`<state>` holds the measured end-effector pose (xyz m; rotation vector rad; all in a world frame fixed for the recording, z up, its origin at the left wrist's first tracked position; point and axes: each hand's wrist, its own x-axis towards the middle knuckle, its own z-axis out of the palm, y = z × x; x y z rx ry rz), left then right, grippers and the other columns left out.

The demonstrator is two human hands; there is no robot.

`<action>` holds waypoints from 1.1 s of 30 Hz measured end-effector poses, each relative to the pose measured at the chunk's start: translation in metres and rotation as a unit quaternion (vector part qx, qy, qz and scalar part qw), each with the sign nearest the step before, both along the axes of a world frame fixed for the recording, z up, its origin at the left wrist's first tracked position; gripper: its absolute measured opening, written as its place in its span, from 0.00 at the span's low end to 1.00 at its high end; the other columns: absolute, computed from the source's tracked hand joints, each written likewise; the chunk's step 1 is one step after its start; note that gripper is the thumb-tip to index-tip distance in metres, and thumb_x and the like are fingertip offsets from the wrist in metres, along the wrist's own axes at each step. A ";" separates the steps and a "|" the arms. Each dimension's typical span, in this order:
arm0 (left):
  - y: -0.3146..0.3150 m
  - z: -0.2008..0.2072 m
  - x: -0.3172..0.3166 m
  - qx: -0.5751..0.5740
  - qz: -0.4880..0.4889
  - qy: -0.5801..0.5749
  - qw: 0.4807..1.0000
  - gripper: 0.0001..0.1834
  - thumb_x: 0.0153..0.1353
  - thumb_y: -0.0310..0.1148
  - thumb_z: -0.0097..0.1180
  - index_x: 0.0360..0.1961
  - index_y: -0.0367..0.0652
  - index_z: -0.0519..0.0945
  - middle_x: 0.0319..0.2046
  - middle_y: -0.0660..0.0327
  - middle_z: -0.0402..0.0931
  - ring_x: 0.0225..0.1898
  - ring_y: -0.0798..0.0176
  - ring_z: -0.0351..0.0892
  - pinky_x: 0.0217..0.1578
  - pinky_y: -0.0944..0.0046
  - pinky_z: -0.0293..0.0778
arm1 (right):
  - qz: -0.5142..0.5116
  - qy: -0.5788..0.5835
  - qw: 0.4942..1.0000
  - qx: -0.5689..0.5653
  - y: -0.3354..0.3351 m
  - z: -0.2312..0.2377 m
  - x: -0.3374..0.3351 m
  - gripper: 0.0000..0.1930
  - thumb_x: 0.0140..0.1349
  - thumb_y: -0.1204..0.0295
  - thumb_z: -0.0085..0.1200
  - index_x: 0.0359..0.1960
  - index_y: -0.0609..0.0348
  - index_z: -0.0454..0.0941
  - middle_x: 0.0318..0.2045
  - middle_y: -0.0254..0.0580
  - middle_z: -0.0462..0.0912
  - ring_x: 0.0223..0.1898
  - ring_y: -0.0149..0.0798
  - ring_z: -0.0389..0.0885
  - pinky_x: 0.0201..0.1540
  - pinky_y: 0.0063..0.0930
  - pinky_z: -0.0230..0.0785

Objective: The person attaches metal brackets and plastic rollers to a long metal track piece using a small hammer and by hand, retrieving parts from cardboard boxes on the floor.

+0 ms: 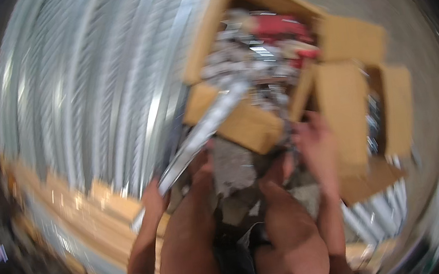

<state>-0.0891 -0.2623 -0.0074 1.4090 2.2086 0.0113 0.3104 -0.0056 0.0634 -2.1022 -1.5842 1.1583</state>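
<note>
My left hand is closed around the lower end of a long, narrow silvery metal strip. The strip slants up and to the right, its far end over the flap of an open cardboard box. Inside that box lie many small metal pieces and a red item, all blurred. My right hand is at the box's near right corner, beside the wall of a smaller open cardboard box. Motion smears its fingers, so I cannot make out whether they hold anything.
Long ribbed silvery metal lengths lie side by side across the left. Brown cardboard or wood pieces run along their near end. The smaller box contains dark shiny pieces. More metal lengths lie at the lower right, beside grey floor.
</note>
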 end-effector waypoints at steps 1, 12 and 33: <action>0.007 0.003 -0.006 -0.096 0.013 0.029 0.995 0.27 0.50 0.32 0.67 0.53 0.42 0.77 0.40 0.45 0.82 0.44 0.34 0.81 0.43 0.43 0.77 | -0.034 0.067 0.996 0.051 -0.006 0.012 0.022 0.19 0.70 0.58 0.55 0.54 0.60 0.79 0.42 0.46 0.87 0.42 0.44 0.86 0.43 0.39 0.79; 0.011 -0.003 0.013 0.003 0.000 0.044 0.999 0.24 0.40 0.30 0.66 0.43 0.42 0.77 0.37 0.53 0.80 0.43 0.52 0.81 0.44 0.53 0.69 | 0.027 -0.333 0.929 0.160 0.058 -0.082 0.305 0.25 0.71 0.50 0.52 0.48 0.63 0.84 0.42 0.56 0.87 0.45 0.49 0.85 0.46 0.42 0.76; -0.014 -0.012 0.024 -0.027 -0.011 0.074 0.997 0.22 0.48 0.36 0.68 0.44 0.42 0.76 0.39 0.54 0.75 0.46 0.52 0.75 0.50 0.56 0.64 | 0.010 -0.355 0.922 0.157 0.003 -0.164 0.438 0.28 0.70 0.47 0.55 0.44 0.67 0.84 0.40 0.57 0.88 0.44 0.51 0.85 0.45 0.43 0.76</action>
